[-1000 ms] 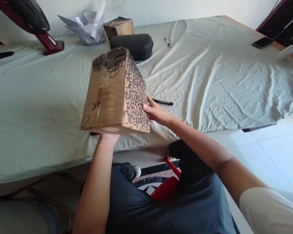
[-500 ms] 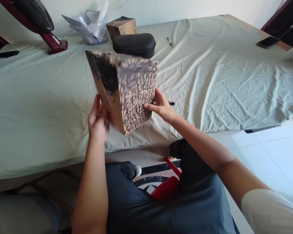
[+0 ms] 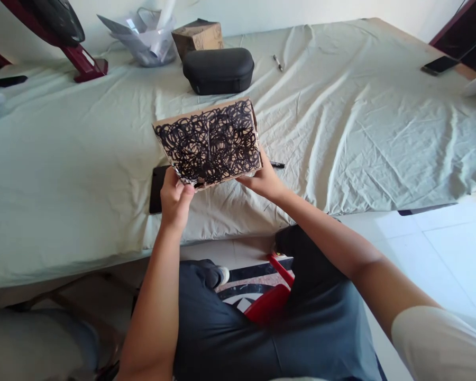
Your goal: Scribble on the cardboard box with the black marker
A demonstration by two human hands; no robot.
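Between my two hands is a cardboard box (image 3: 211, 142), held up over the near part of the covered table. Dense black looping scribbles fill the face turned toward me. My left hand (image 3: 175, 198) grips its lower left corner, thumb on the scribbled face. Around the lower right edge closes my right hand (image 3: 264, 177), its fingers partly hidden behind the box. A dark flat object, perhaps a phone (image 3: 156, 189), lies on the cloth beside my left hand. Just past my right hand a black marker (image 3: 277, 165) shows in part.
A black hard case (image 3: 219, 71) lies behind the box. Farther back stand a second cardboard box (image 3: 198, 36) and a clear plastic basket (image 3: 153, 45) with papers. A red and black handheld vacuum (image 3: 75, 45) is at the left, a pen (image 3: 278, 63) and a phone (image 3: 439, 65) rightward.
My hands have turned the box, so a different, more densely scribbled face is toward me. My left hand has moved right, and the dark flat object on the cloth now shows.
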